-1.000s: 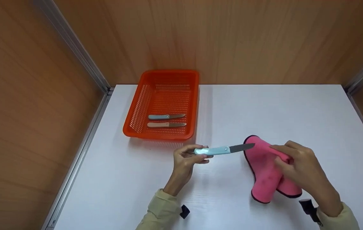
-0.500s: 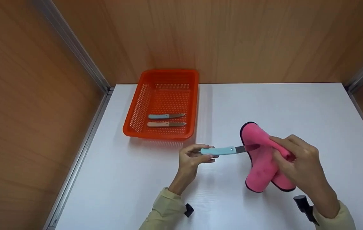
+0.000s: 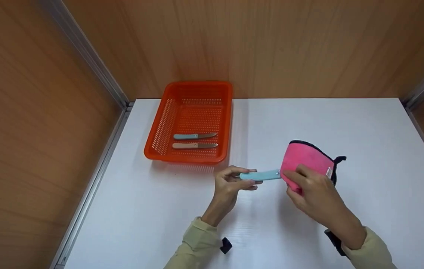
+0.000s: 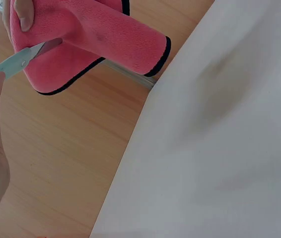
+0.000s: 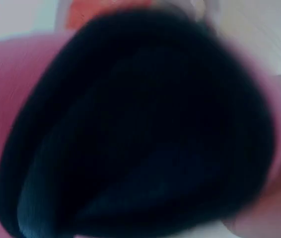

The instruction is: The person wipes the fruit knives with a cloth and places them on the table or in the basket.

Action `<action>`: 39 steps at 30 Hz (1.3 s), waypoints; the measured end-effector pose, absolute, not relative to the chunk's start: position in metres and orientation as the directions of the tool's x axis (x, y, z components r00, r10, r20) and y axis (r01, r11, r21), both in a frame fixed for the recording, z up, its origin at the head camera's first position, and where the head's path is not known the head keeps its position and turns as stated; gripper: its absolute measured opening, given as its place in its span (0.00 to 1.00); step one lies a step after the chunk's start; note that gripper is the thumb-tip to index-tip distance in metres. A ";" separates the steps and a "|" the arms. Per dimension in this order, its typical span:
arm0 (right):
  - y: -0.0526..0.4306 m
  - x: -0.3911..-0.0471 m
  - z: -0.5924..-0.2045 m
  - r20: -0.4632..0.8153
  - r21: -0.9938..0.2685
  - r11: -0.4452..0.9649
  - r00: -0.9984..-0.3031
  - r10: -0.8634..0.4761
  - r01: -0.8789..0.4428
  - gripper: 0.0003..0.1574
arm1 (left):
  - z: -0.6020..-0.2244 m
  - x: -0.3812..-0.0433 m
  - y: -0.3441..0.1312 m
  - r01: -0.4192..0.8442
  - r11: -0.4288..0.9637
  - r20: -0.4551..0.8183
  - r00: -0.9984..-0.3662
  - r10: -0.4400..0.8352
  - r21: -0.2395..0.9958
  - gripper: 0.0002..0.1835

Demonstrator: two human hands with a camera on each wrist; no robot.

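Between thumb and fingers, my left hand (image 3: pixel 223 194) holds a small folding-style knife (image 3: pixel 259 175) by its light-blue handle, blade pointing right. My right hand (image 3: pixel 318 198) pinches a pink cloth (image 3: pixel 305 157) with black edging and a small white tag around the blade. From the head, the cloth hides nearly all of the blade. The left wrist view shows part of the blade (image 4: pixel 46 47) lying against the fuzzy pink cloth (image 4: pixel 105 34), its tip covered by a fold. Blurred black-edged cloth fills most of the right wrist view.
An orange perforated basket (image 3: pixel 198 160) stands at the back left of the white table (image 3: pixel 346 127). In it lie a blue-handled knife (image 3: pixel 185 136) and a beige-handled knife (image 3: pixel 185 145), side by side. Wooden panels (image 3: pixel 249 48) enclose the table at the back and sides.
My right hand has moved left with the cloth, which has swung over and now covers the blade. The left hand, with the knife, has shifted slightly right. The basket is unchanged.
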State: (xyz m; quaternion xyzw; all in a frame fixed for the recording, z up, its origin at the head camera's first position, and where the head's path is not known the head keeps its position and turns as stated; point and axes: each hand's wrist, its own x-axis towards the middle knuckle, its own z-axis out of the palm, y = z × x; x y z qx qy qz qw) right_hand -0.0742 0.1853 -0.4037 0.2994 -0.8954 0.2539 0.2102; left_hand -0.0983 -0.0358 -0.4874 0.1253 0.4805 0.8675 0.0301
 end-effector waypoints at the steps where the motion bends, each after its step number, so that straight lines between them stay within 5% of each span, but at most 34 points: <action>1: 0.184 -0.074 -0.406 0.521 -0.321 0.700 -0.737 -0.431 -0.637 0.19 | -0.487 -0.098 -0.035 0.069 -0.543 0.190 -0.967 0.171 0.837 0.11; 15: 0.203 -0.077 -0.413 0.518 -0.219 0.775 -0.744 -0.422 -0.593 0.15 | -0.489 -0.099 -0.042 0.079 -0.552 0.200 -0.966 0.162 0.830 0.10; 31: 0.257 -0.078 -0.414 0.533 -0.409 0.790 -0.822 -0.200 -0.458 0.19 | -0.481 -0.117 -0.086 0.135 -0.477 0.169 -0.985 0.028 0.869 0.14; 39: 0.298 -0.074 -0.419 0.581 -0.474 0.789 -0.812 -0.052 -0.390 0.18 | -0.479 -0.144 -0.120 0.057 -0.446 0.012 -0.995 -0.101 0.893 0.19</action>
